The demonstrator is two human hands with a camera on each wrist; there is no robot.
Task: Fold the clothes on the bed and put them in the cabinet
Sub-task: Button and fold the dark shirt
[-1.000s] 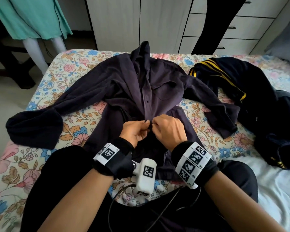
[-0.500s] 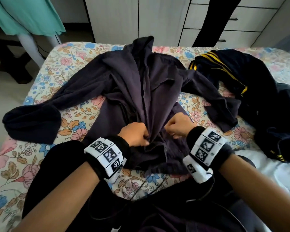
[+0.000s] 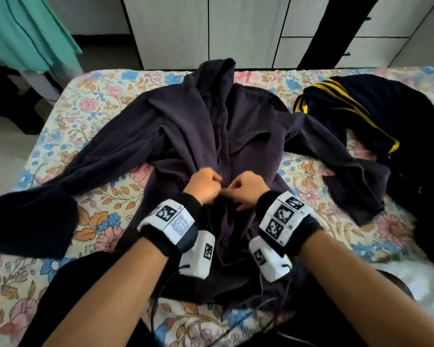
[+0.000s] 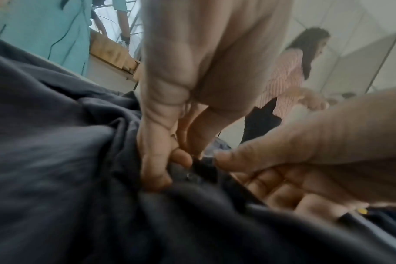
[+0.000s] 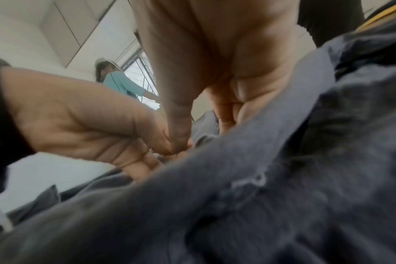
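Observation:
A dark purple button-up shirt (image 3: 206, 126) lies spread on the floral bed (image 3: 90, 103), collar toward the cabinet, sleeves out to both sides. My left hand (image 3: 206, 185) and right hand (image 3: 246, 187) sit side by side at the shirt's front placket. Both pinch the fabric edges with curled fingers. In the left wrist view my left hand (image 4: 167, 160) pinches the shirt (image 4: 57, 160) by a small button, and the right hand (image 4: 283, 160) is close beside it. In the right wrist view my right hand (image 5: 181, 142) meets the left hand (image 5: 90, 125) over the shirt (image 5: 260, 178).
A navy garment with yellow stripes (image 3: 356, 116) lies crumpled at the bed's right. White cabinet doors and drawers (image 3: 211, 28) stand beyond the bed's far edge. A person in a teal dress (image 3: 28, 31) stands at the far left. My dark-clad legs (image 3: 68, 284) rest on the near bed.
My hands drew apart and pulled the shirt front half a second ago; now they have come back together at the placket, a little higher up the shirt.

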